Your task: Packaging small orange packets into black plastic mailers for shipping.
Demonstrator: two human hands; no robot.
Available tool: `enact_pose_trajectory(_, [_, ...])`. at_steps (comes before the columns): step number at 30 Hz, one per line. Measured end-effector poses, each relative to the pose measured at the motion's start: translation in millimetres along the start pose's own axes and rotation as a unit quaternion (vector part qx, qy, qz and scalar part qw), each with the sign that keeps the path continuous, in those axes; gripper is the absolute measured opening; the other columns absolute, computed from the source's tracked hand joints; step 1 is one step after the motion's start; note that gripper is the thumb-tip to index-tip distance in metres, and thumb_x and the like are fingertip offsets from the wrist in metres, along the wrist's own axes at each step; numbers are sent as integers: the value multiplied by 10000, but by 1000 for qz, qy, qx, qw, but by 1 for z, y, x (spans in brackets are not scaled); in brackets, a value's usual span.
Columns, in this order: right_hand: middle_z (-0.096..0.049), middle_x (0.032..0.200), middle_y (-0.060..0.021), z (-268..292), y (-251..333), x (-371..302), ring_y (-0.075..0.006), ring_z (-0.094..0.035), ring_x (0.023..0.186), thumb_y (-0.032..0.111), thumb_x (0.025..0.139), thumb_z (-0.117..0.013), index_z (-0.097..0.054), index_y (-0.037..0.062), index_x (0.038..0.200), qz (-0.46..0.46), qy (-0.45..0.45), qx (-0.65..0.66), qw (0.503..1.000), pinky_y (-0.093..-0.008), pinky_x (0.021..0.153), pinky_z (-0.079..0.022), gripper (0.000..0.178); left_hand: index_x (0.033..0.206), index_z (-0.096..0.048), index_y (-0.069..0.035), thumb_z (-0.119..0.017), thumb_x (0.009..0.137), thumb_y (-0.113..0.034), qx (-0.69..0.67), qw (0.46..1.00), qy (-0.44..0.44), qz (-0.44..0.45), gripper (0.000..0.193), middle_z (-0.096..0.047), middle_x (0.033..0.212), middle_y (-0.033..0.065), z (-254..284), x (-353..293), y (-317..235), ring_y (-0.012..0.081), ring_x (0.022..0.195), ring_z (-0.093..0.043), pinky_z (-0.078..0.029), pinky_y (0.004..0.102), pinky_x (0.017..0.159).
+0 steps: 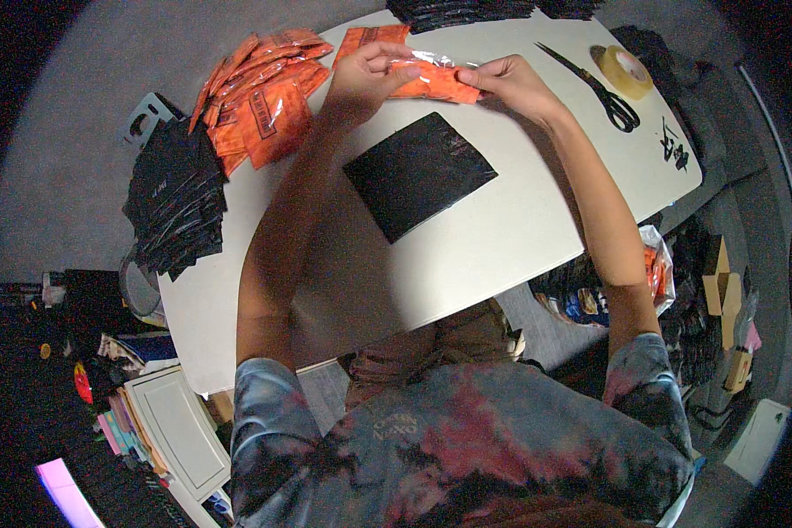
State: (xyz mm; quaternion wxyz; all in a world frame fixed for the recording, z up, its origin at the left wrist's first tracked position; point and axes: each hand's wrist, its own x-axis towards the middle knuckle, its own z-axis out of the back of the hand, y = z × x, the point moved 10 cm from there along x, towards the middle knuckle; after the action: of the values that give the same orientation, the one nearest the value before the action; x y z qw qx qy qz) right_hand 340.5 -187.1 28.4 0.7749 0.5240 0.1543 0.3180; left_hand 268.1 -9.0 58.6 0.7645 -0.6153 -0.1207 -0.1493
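Both my hands hold an orange packet (438, 84) in clear plastic wrap above the far part of the white table (484, 255). My left hand (365, 84) grips its left end, thumb on top. At the right end, my right hand (515, 86) pinches the wrap between thumb and fingers. Nearer to me a flat black plastic mailer bag (421, 176) lies on the table, below the packet and touched by neither hand. Another orange packet (354, 40) lies just behind my left hand, partly hidden by it.
Orange packets (268, 97) are heaped at the far left, with a stack of black bags (178, 198) nearer. More black bags (458, 12) line the far edge. Black scissors (603, 97), a tape roll (625, 70) and small black scraps (675, 148) lie at right.
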Motion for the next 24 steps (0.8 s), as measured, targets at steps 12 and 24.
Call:
enact_pose_trajectory(12, [-705,883,-19,-1,24,-10,-71,-583,695,399,830,-816,-763,37,1032,73,-51,56,994,-237,645,-488,418,1238,-560,47,-744,901,-139,-139,983,-70,95,428,-688,1134,141,6,-5,25,194,1012,-688,-608,308,859])
enact_pose_trajectory(24, [-711,1052,-47,-1,1,-4,-117,-646,803,377,788,-854,-753,30,1091,-3,-58,120,991,-267,750,-554,471,1087,-634,55,-708,940,-194,-134,983,-67,110,299,-708,1026,131,2,-6,19,170,936,-706,-602,247,776])
